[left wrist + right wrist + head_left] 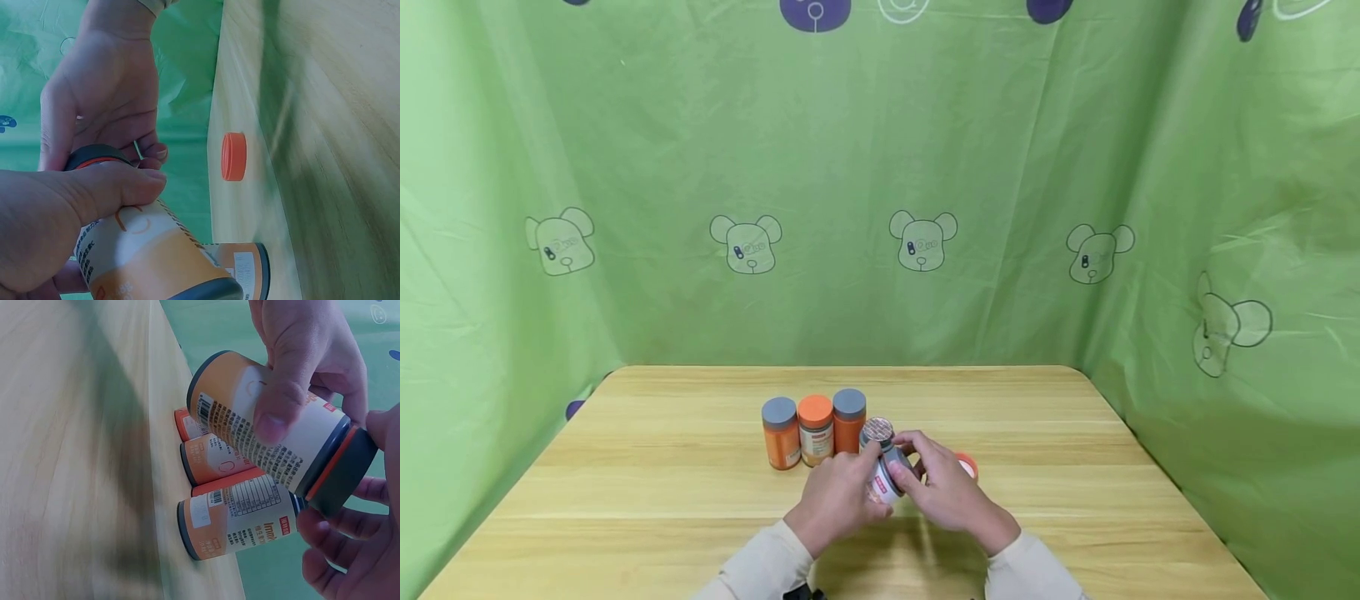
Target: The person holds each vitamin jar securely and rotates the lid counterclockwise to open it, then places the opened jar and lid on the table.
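Note:
My left hand (841, 495) grips a supplement bottle (250, 415) with a white and orange label, tilted above the table. At its top, my right hand (951, 490) holds the dark grey cap (344, 472) between thumb and fingers. A thin orange band shows between that cap and the bottle's grey neck. Just behind the held bottle stands an uncapped bottle with a silver foil seal (877, 429). An orange cap (234, 156) lies on the table beyond my right hand, partly hidden by it in the head view.
Left of the foil-sealed bottle stand three capped bottles in a row: a grey-capped one (781, 435), an orange-capped one (816, 432) and another grey-capped one (849, 421). The wooden table (625, 483) is enclosed by a green curtain (835, 150) with printed bear heads.

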`<state>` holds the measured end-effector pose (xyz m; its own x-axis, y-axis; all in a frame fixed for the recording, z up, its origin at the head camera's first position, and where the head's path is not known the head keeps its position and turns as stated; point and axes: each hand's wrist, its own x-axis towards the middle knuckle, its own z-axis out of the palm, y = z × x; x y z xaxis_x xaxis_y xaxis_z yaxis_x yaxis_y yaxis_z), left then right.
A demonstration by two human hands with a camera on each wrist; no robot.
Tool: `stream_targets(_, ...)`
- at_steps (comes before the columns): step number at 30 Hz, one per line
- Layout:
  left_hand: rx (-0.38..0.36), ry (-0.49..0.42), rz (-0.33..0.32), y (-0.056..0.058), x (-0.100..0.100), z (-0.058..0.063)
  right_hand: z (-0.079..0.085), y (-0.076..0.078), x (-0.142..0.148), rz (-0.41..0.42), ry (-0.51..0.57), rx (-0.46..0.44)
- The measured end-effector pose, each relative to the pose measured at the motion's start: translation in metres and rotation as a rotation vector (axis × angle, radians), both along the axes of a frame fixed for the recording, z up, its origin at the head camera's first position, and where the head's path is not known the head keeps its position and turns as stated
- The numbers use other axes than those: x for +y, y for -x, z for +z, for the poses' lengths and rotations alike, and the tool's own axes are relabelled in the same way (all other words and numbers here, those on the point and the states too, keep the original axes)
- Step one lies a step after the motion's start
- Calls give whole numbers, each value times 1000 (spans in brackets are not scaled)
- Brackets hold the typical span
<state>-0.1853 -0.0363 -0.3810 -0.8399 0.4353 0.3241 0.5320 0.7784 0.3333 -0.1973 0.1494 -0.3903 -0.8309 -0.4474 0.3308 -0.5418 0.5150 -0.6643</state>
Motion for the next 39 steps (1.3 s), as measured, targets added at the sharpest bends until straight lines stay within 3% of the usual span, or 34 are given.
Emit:
stream_targets(7, 12, 20, 1, 0, 0, 0, 2, -1, 3, 41, -9, 27)
stream_targets(11, 1, 16, 0, 0, 1, 1, 2, -1, 2, 24, -30, 56)
stream_targets(21, 15, 14, -3, -1, 2, 0, 2, -2, -1, -19, 10, -22)
stream_targets(29, 16, 18, 1, 1, 2, 0, 3, -2, 2, 35, 5, 75)
stream_targets(39, -6, 11, 0, 0, 3, 1, 0, -2, -4, -118, 22, 48)
